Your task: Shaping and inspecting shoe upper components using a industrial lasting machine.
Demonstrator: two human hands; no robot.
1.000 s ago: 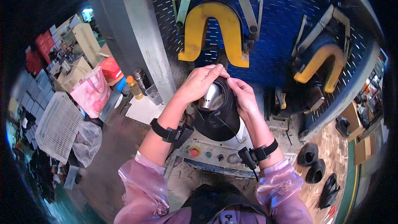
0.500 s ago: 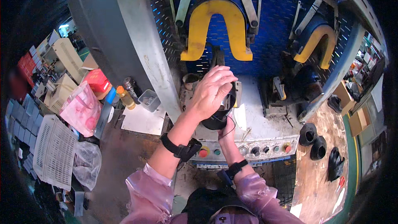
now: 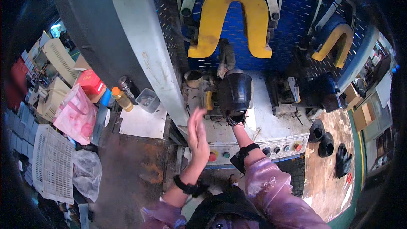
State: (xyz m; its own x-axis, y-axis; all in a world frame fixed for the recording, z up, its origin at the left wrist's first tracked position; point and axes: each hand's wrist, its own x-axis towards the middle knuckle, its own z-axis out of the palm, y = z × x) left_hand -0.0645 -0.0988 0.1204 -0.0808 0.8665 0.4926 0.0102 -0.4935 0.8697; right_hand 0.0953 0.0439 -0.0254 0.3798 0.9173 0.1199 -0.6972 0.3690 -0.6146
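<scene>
A glossy black shoe upper sits over the station in front of me, below a large yellow U-shaped pad. My right hand reaches to the near end of the upper, where dark laces hang. Its fingers are hidden by the upper, so their grip does not show. Apart from the upper, to its left, my left hand is raised with fingers stretched out and nothing in it. A small yellow handle stands just beyond its fingertips.
Buttons and knobs line the machine's front panel. At right, a second yellow U-shaped pad hangs above another black shoe piece. Several black shoe parts lie on the wooden board. A grey post rises at left, near a clear tub.
My left hand has come off the black upper and moved down and left, fingers straight. The upper now lies further forward, over the station. My right hand has stayed at its near end.
</scene>
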